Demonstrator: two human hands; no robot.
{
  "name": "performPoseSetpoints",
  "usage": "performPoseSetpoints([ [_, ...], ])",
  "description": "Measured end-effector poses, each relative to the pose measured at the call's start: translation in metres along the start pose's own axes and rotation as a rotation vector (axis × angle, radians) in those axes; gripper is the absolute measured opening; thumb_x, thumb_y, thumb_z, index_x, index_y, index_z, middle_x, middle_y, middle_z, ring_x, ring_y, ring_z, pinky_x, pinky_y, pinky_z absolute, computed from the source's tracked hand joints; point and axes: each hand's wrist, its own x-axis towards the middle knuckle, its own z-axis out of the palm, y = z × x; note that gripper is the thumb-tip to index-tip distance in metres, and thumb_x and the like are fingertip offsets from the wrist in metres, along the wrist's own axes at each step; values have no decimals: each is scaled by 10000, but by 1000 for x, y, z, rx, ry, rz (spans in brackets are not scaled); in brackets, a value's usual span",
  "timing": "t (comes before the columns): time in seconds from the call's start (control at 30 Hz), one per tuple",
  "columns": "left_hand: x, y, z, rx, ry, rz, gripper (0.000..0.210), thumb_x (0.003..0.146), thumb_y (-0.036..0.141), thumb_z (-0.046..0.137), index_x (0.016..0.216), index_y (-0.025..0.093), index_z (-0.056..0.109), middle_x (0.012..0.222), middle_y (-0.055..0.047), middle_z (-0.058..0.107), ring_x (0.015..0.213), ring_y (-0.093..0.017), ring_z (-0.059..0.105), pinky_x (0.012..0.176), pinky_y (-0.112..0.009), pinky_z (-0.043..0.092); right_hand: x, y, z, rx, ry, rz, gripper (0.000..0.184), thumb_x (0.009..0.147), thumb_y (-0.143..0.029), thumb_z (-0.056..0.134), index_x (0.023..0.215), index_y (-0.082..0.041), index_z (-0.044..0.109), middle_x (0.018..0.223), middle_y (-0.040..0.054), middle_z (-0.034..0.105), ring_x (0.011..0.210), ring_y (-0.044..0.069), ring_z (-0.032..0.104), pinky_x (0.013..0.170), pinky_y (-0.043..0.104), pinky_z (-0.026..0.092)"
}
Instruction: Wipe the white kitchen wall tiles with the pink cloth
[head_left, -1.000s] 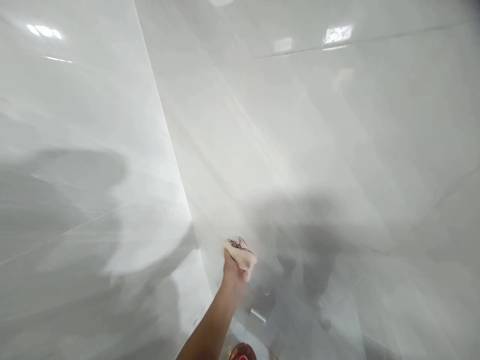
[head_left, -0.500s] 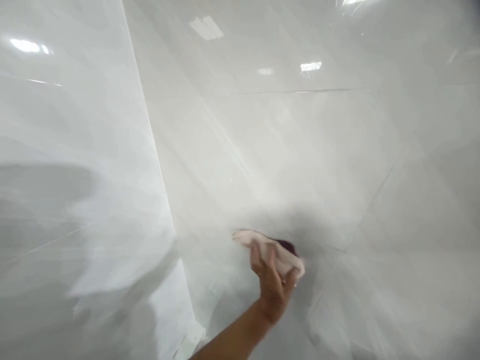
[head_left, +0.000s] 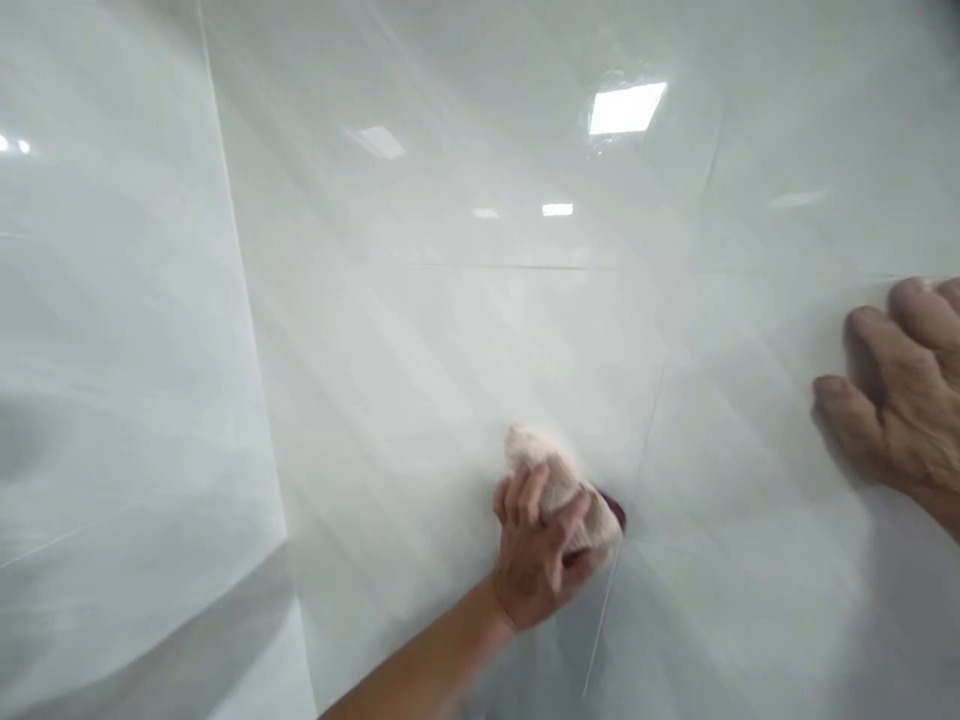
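Pale cloth (head_left: pixel 541 448) is bunched in the left hand (head_left: pixel 532 565), against the glossy facing wall (head_left: pixel 450 350), well apart from that wall's left edge, where it meets the side wall (head_left: pixel 135 300). One end of the cloth sticks out past the fingertips, up and to the left; a dark maroon patch (head_left: pixel 615 508) shows at its opposite, lower right end. The left hand is clamped on the cloth, its back towards the camera, fingers bent over the folds and thumb on the right side. Slight blur softens the fingers and the cloth. The left forearm (head_left: pixel 435 650) slants up to it from below.

The right hand (head_left: pixel 907 400) is well apart from the left, higher and farther from the wall's left edge. Its fingers are spread and it holds nothing that shows; the palm faces the wall and appears to rest on it. Part of this hand is cut off from sight.

A slanting seam (head_left: pixel 652 420) passes just beside the cloth's dark end, on the side towards the right hand. A level seam (head_left: pixel 525 267) crosses above the cloth. Higher up, a bright reflection (head_left: pixel 628 108) shines on the facing wall, and a broad shadow (head_left: pixel 202 630) falls across the lower side wall.
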Motion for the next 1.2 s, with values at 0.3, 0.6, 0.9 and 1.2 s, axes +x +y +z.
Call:
performPoseSetpoints([
  [0.3, 157, -31, -11, 15, 172, 93, 720, 879, 459, 687, 1497, 226, 401, 1616, -230, 356, 1509, -414, 374, 1159, -584, 347, -3, 10, 9, 129, 63, -79, 598, 1041, -489, 452, 1569, -212, 493, 1655, 118, 415, 1606, 260, 280, 1335, 472, 164],
  [0.6, 187, 20, 18, 35, 22, 294, 776, 842, 525, 731, 1493, 230, 427, 1651, -191, 363, 1542, -413, 347, 1171, -559, 380, -2, 3, 3, 143, 47, -44, 574, 1036, -429, 457, 1569, -220, 495, 1649, 113, 426, 1602, 258, 289, 1336, 483, 178],
  [0.9, 166, 18, 26, 59, 24, 382, 668, 932, 646, 585, 1482, 276, 500, 1609, -140, 455, 1506, -345, 428, 1123, -484, 444, -2, -9, -5, 198, 53, -1, 600, 1052, -525, 465, 1598, -277, 479, 1639, 94, 444, 1587, 278, 323, 1330, 502, 209],
  [1.2, 91, -103, -47, 193, 194, 48, 684, 927, 652, 533, 1435, 195, 510, 1636, -213, 427, 1498, -384, 441, 1156, -555, 430, -4, 6, 8, 171, 88, -91, 651, 1020, -532, 527, 1626, -323, 417, 1663, 74, 412, 1595, 274, 306, 1341, 465, 192],
])
